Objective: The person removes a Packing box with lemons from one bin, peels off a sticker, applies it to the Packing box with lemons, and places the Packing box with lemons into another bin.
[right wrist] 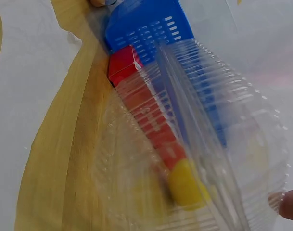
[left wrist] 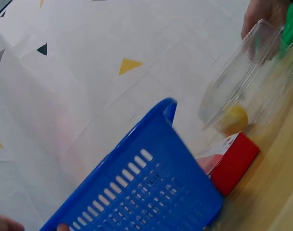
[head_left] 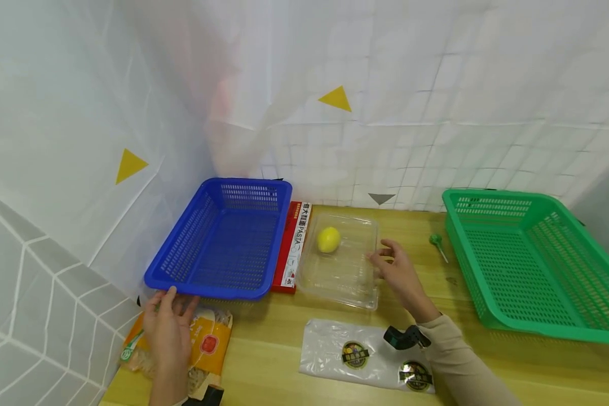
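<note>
My left hand (head_left: 170, 327) grips the near rim of a blue plastic basket (head_left: 215, 289), one fingertip on top of the rim and other fingers below it. My right hand (head_left: 401, 276) pinches the right edge of a clear plastic container (head_left: 342, 282). In the right wrist view a fingertip (right wrist: 289, 204) meets the ribbed edge of this container, whose clear walls stand up from the table. A yellow lemon (head_left: 329, 239) shows through the plastic in its far left part. Between basket and container lies a red and white pasta box (head_left: 295, 245).
An orange food packet (head_left: 210, 341) lies under my left hand, by the side wall. A white plastic packet (head_left: 330, 349) lies in front of the container. To the right are a green lollipop (head_left: 436, 241) and a green basket (head_left: 467, 270). White sheeting stands behind.
</note>
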A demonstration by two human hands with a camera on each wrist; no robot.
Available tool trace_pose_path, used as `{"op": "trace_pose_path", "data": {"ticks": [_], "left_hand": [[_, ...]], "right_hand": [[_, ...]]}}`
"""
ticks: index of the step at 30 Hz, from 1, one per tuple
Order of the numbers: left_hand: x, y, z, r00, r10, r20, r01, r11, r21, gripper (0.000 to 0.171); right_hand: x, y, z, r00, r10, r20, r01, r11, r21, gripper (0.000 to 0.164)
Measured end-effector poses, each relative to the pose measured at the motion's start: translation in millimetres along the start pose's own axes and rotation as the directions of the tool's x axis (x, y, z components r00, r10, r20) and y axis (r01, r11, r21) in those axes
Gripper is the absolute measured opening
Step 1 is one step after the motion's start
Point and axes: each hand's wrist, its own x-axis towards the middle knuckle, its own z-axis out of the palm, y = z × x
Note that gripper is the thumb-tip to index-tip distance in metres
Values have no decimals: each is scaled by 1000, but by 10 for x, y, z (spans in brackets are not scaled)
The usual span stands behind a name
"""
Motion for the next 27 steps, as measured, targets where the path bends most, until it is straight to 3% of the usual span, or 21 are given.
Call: {"op": "trace_pose_path", "data": {"ticks": [4,7,9,10,11,12,13,15,17,18,19,20,22,24,27], "left_hand": [[-163,-36,47,998,-58,34,56,997,43,27],[-366,-106,76,988,-131,84,119,984,132,23],[-517,-185,91,968,-193,161,151,959,241,18],[-590,-230,103,951,-233,206,164,938,305,17],[-656,-275,117,924,-280,262,171,912,372,17],[-710,-322,134,886,-334,321,171,880,444,19],[-756,-373,159,839,-388,381,163,847,506,22],[-830,-477,228,726,-487,486,123,787,605,29],[-887,-585,327,617,-560,553,86,746,660,36],[-911,-641,382,574,-578,579,66,738,672,40],[-935,-700,441,548,-586,597,54,737,674,43],[-956,-753,501,534,-588,608,48,738,673,46],[-987,-844,614,527,-580,621,46,749,661,53],[-1001,-914,706,541,-558,629,33,762,647,58],[-996,-974,797,581,-524,623,12,771,637,63]], "right_hand": [[17,-38,-40,999,27,-27,-29,996,-86,82],[103,-75,-125,998,-31,-54,21,983,-180,84],[202,-100,-196,991,-126,-49,107,954,-281,80],[260,-114,-229,984,-177,-32,157,929,-334,79],[322,-133,-255,973,-229,-6,209,899,-384,76],[387,-149,-276,962,-272,26,256,863,-436,74],[452,-162,-292,952,-301,63,294,830,-475,72],[573,-179,-306,940,-314,133,336,787,-518,71],[675,-174,-308,938,-289,193,347,780,-520,70],[715,-162,-308,940,-267,211,340,786,-516,70],[745,-148,-308,943,-249,221,329,797,-507,70],[767,-131,-310,946,-235,224,319,806,-498,69],[784,-93,-318,949,-231,214,308,818,-486,68],[764,-55,-333,954,-233,188,296,828,-477,65],[690,5,-359,959,-241,152,284,836,-469,65]]}}
